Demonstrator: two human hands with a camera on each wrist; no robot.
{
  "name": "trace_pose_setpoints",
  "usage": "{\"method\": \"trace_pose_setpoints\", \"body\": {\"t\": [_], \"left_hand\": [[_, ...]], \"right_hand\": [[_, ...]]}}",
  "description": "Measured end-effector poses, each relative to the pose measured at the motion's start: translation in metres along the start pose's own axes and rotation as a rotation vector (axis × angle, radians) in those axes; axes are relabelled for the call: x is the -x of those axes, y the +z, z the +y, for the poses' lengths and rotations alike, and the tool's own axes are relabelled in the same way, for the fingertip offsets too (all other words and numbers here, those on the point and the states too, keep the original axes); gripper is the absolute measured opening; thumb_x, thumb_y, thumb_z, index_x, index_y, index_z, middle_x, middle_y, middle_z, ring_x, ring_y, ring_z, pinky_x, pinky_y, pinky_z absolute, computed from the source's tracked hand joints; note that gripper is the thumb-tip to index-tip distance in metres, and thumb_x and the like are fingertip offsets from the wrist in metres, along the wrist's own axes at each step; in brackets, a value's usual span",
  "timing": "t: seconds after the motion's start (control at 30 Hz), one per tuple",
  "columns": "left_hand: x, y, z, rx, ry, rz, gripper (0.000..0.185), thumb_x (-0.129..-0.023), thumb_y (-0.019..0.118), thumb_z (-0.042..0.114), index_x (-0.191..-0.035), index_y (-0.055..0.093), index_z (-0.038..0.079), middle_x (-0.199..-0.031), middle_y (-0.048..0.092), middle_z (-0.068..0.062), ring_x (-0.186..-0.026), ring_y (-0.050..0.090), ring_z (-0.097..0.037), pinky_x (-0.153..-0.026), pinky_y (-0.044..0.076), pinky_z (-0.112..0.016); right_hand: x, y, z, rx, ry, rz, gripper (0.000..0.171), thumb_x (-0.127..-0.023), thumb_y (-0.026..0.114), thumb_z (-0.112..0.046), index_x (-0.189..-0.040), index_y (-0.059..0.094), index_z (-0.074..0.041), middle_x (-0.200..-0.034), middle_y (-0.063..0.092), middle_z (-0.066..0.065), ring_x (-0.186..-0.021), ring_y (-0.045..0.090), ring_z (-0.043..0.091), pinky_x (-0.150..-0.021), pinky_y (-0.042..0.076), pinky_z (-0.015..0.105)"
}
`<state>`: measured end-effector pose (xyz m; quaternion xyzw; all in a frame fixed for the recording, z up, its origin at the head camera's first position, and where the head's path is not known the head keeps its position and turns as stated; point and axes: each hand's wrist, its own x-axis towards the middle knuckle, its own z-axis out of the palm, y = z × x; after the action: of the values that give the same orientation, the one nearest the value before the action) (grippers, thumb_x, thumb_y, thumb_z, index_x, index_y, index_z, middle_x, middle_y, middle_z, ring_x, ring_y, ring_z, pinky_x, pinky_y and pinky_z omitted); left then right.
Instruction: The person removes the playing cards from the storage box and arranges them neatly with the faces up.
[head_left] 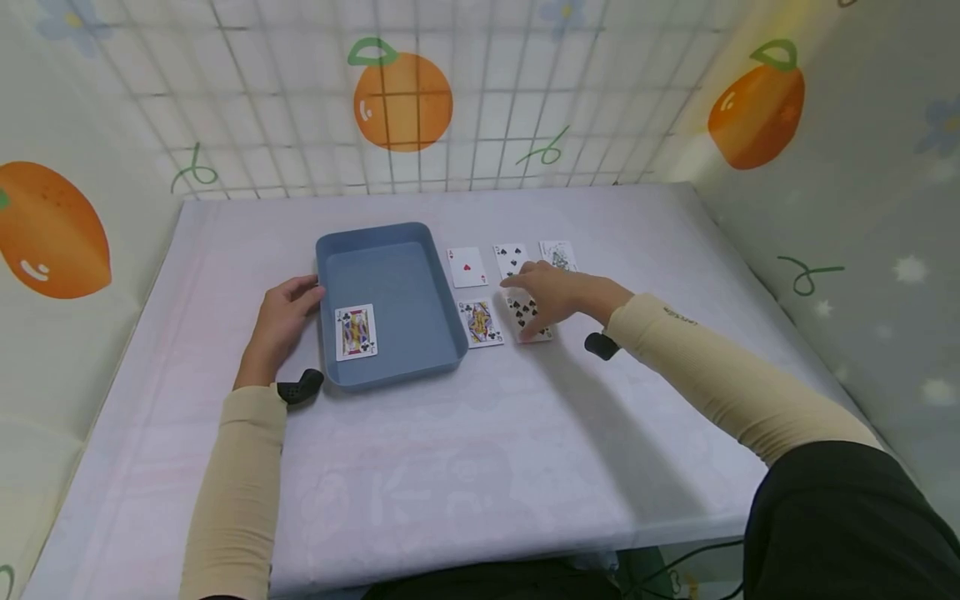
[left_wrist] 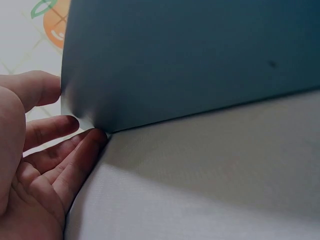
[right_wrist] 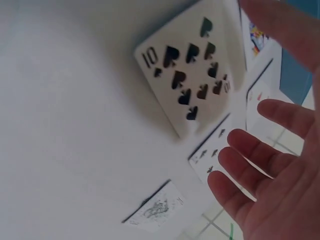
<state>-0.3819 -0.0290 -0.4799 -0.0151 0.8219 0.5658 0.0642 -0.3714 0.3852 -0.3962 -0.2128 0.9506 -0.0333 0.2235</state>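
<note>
My left hand (head_left: 287, 321) rests against the left side of a blue tray (head_left: 390, 367). In the left wrist view its fingertips touch the tray's outer wall (left_wrist: 190, 65) at a corner, fingers loosely bent. My right hand (head_left: 558, 296) hovers with fingers spread over a ten of spades (right_wrist: 192, 75). In the right wrist view the thumb is close to the card's edge; whether it touches cannot be told. A court card with clubs (head_left: 356, 332) lies face up inside the tray, near its left front.
Right of the tray lie an ace of hearts (head_left: 467, 267), a spade card (head_left: 511, 254) and a joker-like card (head_left: 558, 253) in the back row. A queen (head_left: 481, 323) lies in front, beside the ten. A white wire grid (head_left: 300, 108) stands behind the table (head_left: 450, 467).
</note>
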Motion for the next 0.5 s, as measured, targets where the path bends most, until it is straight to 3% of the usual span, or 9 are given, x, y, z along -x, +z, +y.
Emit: {"method": "trace_pose_setpoints", "body": {"t": [0.5], "left_hand": [[-0.004,0.0,0.0,0.009,-0.01,0.0,0.055,-0.101,0.056,0.032,-0.147,0.044,0.005,-0.152,0.043,-0.013,-0.141,0.037,-0.027,-0.116,0.029,-0.042]], "right_hand": [[0.0,-0.015,-0.011,0.0,-0.013,0.005,0.088,-0.08,0.08,-0.044,-0.151,0.039,-0.012,-0.153,0.033,0.022,-0.141,0.028,0.04,-0.111,0.03,0.06]]}}
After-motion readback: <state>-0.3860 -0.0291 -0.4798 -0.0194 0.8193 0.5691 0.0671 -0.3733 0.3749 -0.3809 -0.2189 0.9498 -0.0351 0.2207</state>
